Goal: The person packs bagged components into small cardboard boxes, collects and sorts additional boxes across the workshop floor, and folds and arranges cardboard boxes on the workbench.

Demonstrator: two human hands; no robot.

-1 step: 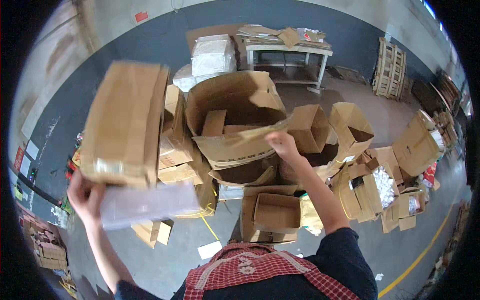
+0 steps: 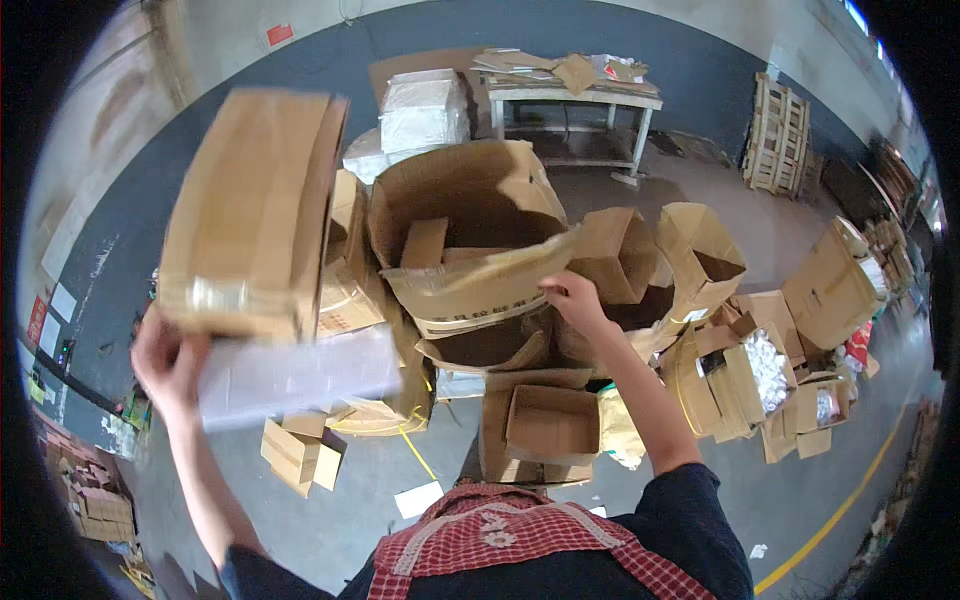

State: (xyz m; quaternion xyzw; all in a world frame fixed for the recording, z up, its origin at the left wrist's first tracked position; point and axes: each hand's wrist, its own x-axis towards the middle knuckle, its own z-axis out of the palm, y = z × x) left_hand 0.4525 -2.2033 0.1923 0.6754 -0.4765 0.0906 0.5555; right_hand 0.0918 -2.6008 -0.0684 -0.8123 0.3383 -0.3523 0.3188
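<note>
Hands full of cardboard
Left hand (image 2: 168, 362) grips a flattened box (image 2: 255, 215) raised up at left; right hand (image 2: 573, 297) pinches the front flap of a big open carton (image 2: 470, 215) atop the floor pile.

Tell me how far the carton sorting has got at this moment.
Barely begun, it seems. Left hand holds up a flattened carton with a white sheet; right hand grips the rim of the big open carton. The heap of open cartons remains unsorted.

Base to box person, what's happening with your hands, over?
Left hand gripping flattened cardboard box. Right hand on big open carton rim. Boxes piled around.
</note>
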